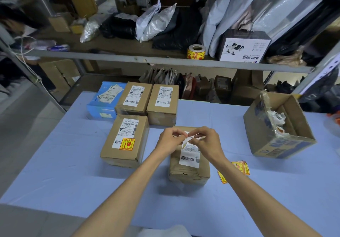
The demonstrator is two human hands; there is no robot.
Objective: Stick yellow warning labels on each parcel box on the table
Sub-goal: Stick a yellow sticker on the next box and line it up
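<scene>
Pinching a white label strip (185, 141), left hand (168, 139) and right hand (206, 143) hover over parcel box (185, 174).

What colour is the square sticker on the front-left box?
The warning label is yellow with red print, clearest in the head view.

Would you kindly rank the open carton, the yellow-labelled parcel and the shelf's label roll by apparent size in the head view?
1. open carton
2. yellow-labelled parcel
3. label roll, though it sits farther from the camera, so its true size is unsure.

Head view, looking forward and down, close over table (55, 163)
</scene>
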